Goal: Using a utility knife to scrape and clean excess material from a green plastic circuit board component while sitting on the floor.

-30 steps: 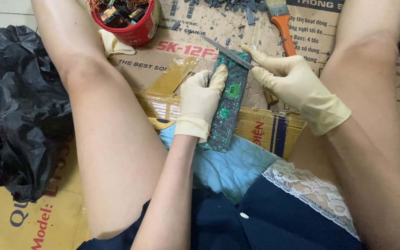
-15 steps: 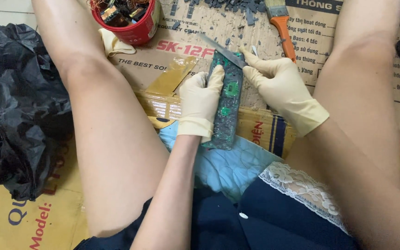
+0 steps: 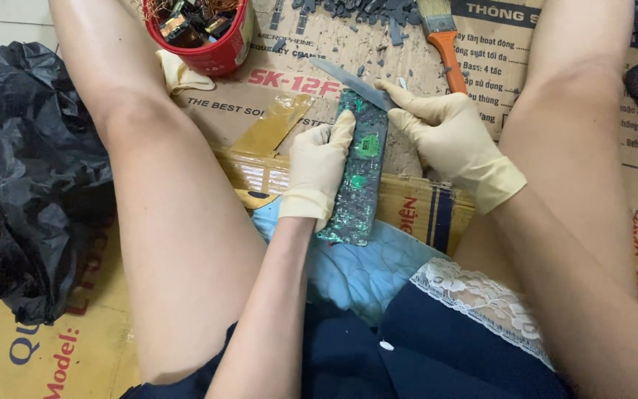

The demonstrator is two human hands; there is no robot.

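Between 2 bare knees, left hand (image 3: 317,171) clamps 1 green circuit board (image 3: 359,171); right hand (image 3: 448,137) grips 1 knife (image 3: 348,83).

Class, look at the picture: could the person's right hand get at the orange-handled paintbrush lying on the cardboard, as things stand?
Probably yes. The paintbrush lies just beyond the right hand with only bare cardboard between, but that hand holds a blade against the circuit board and would have to free itself first.

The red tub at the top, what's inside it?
The red tub holds a heap of small dark electronic parts with coppery wire among them. Only the top layer shows; whatever lies deeper is covered, and the tub's far side is cut off by the frame.
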